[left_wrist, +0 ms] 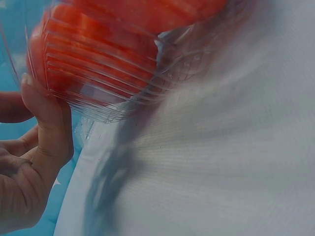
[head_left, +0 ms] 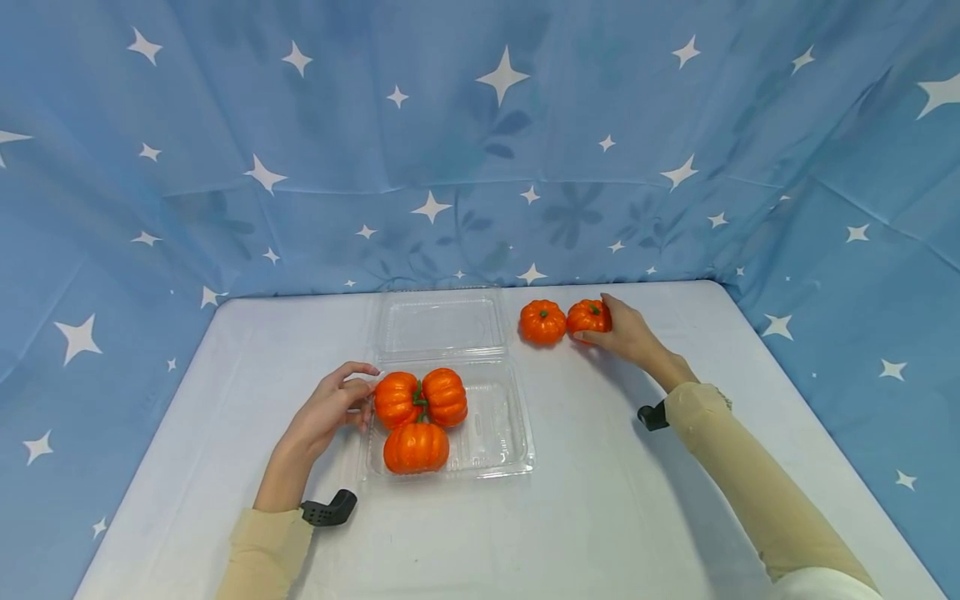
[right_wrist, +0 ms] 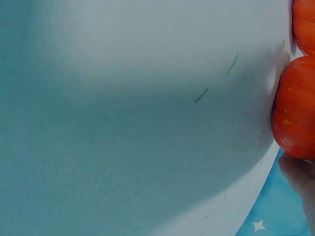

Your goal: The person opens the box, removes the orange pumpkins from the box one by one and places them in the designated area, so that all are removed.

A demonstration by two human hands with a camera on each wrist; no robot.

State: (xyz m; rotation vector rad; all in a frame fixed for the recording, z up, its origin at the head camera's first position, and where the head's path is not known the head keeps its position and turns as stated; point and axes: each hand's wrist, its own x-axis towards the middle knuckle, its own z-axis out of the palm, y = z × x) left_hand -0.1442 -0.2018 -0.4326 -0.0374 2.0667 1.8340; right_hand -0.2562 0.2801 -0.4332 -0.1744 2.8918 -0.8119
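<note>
A clear plastic clamshell container (head_left: 491,417) lies with its lid (head_left: 442,323) folded back on the white table. Three small orange pumpkins sit in its left part: one at left (head_left: 397,402), one at right (head_left: 446,398), and one in front (head_left: 416,448). My left hand (head_left: 330,408) pinches the container's left rim, which the left wrist view shows at the fingertips (left_wrist: 30,86). Farther back on the right, my right hand (head_left: 626,333) grips a pumpkin (head_left: 585,317) between thumb and fingers. Another pumpkin (head_left: 542,322) stands just left of it. Most of the right hand lies outside the right wrist view.
The white table (head_left: 600,517) ends at a blue curtain (head_left: 465,150) with white stars at the back and sides. Black wrist devices sit at the left (head_left: 330,508) and right (head_left: 654,416) cuffs. Small green bits (right_wrist: 202,95) show in the right wrist view.
</note>
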